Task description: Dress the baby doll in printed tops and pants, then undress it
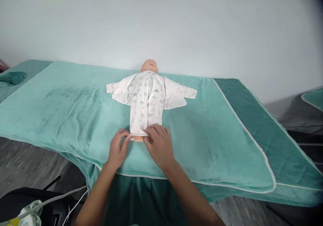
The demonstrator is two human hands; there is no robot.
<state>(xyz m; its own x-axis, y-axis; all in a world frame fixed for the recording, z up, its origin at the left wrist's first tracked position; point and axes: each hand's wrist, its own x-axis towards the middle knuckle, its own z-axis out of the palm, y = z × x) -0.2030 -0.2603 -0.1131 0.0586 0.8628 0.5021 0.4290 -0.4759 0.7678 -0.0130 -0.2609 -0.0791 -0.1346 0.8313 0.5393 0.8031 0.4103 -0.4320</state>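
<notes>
A baby doll (149, 65) lies on its back on a green blanket (75, 105), its head toward the wall. White printed baby clothes (142, 101) cover its body, with a jacket's sleeves spread out to both sides. My left hand (119, 147) pinches the left corner of the bottom hem of the trouser leg. My right hand (160, 145) grips the same hem farther right, fingers on top and thumb beneath. Between my hands, a bit of the doll's foot (138, 139) shows under the hem. The other leg end is hidden by my right hand.
The blanket lies over a darker green bed cover (285, 158). A white wall (161, 27) stands right behind the bed. At the lower left are a black chair (22, 199), a pale cable (59, 195) and a crumpled printed cloth (31, 214).
</notes>
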